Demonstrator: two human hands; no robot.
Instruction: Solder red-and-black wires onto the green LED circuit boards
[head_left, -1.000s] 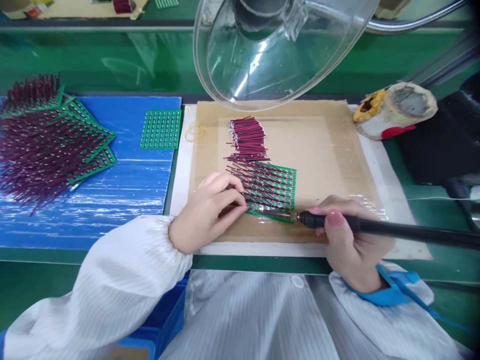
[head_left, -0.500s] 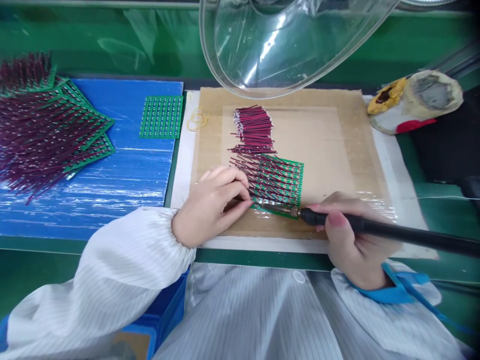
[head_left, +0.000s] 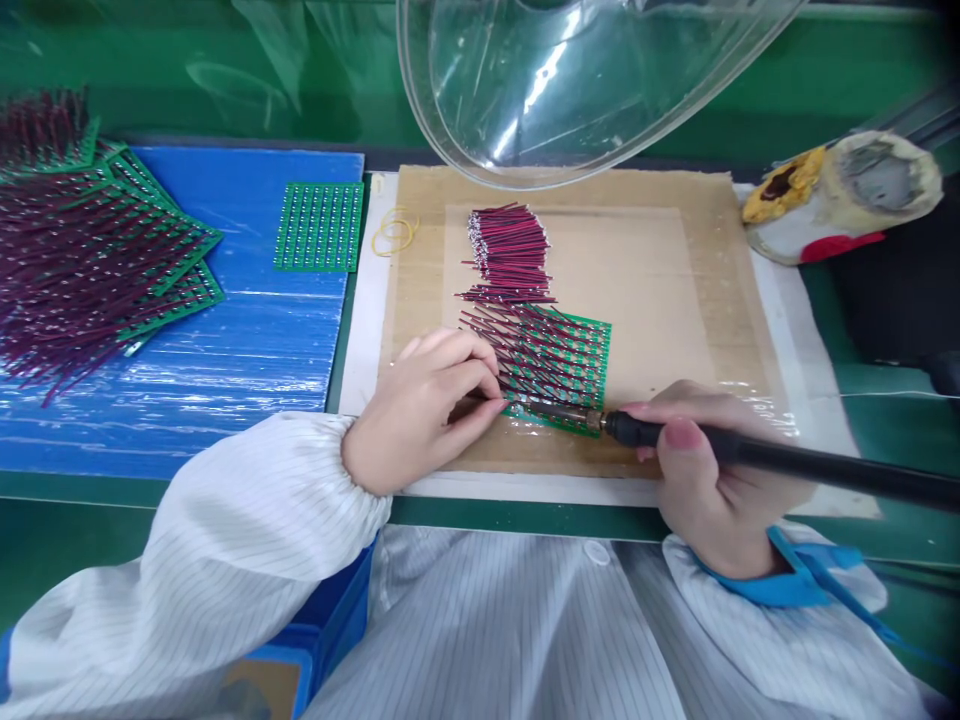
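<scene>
While my left hand [head_left: 424,405] pinches a thin red wire at the near-left edge of the green circuit board [head_left: 559,365], fingers closed together on it, my right hand [head_left: 709,470] is wrapped tight around the black handle of the soldering iron [head_left: 750,458]. Iron lies nearly flat, pointing left, its metal tip touching the board's near edge just beside my left fingertips [head_left: 491,400]. Board sits on the tan work mat [head_left: 645,300], roughly mid-mat, tilted a little, most of it covered by rows of red wires fanning up and left. Just beyond the board, touching or nearly so, lies a loose bundle of red wires [head_left: 510,250], stripped ends on the left. Yellow rubber bands [head_left: 394,232] lie at the mat's far-left corner. Left of the mat is a blue sheet [head_left: 247,330]; a bare green board [head_left: 320,227] rests on its right part, well apart from the one I work on. Pile of finished boards with wires [head_left: 82,240] sits at the far left of the blue sheet, overlapping each other. Clear plastic hood [head_left: 570,90] hangs over the far edge of the mat. Iron stand with yellow sponge [head_left: 840,195] is at the far right, off the mat. Both sleeves white, striped; blue cuff at my right wrist.
</scene>
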